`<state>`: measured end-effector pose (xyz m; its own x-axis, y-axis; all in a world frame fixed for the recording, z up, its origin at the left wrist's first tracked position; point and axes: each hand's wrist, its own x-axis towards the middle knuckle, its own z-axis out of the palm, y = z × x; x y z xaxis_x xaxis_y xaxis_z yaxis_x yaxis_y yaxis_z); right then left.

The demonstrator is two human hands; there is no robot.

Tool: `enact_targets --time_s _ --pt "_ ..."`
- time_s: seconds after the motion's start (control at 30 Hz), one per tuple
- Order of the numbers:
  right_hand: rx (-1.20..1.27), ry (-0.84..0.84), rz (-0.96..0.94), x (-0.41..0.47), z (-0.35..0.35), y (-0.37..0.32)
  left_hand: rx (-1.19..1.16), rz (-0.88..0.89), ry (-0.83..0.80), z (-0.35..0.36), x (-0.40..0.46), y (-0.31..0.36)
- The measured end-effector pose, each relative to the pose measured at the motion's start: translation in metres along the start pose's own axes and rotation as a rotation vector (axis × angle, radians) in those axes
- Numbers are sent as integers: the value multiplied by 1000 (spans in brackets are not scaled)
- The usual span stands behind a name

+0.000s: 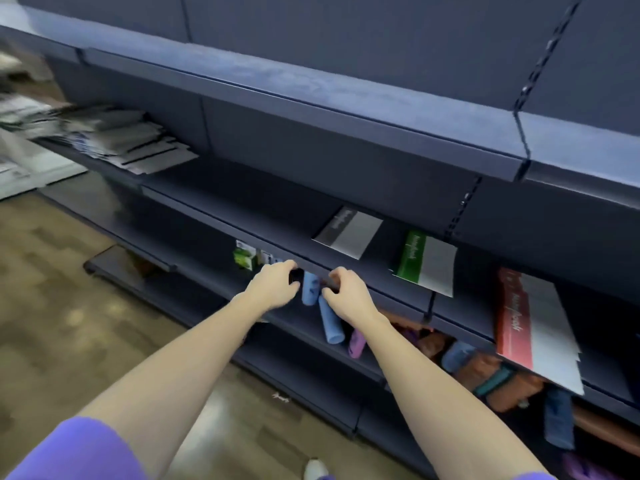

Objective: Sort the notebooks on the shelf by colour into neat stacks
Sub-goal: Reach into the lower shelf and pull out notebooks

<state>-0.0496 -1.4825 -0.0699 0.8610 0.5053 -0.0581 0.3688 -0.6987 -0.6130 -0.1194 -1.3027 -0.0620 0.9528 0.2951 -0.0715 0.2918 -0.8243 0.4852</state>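
Three lots of notebooks lie on the middle dark blue shelf: a grey-and-black notebook, a green-and-grey one, and a red-and-grey stack that overhangs the front edge at the right. A blurred pile of grey notebooks lies at the shelf's far left. My left hand and my right hand are side by side at the shelf's front lip, left of the grey-and-black notebook. Their fingers curl at the dark lip. Neither hand touches a notebook.
On the shelf below, blue rolls, a purple roll and several brown, teal and blue pouches lie in a jumble. A small green box stands under the lip. An upper shelf juts out overhead. Brown floor is at the left.
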Motion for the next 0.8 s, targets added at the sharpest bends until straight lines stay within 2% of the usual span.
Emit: enact_targets --time_s 0.27,0.47,0.63,0.8 --pt "16 -23 -115 112 67 -78 -9 -60 66 -46 62 -100" --pt "186 28 -189 209 125 -159 102 -104 107 -121 124 -192" --pt "190 -15 -265 280 161 -221 175 -200 116 -178 166 -271" --pt "133 -93 -258 326 189 -269 213 -240 104 -212 190 -329"
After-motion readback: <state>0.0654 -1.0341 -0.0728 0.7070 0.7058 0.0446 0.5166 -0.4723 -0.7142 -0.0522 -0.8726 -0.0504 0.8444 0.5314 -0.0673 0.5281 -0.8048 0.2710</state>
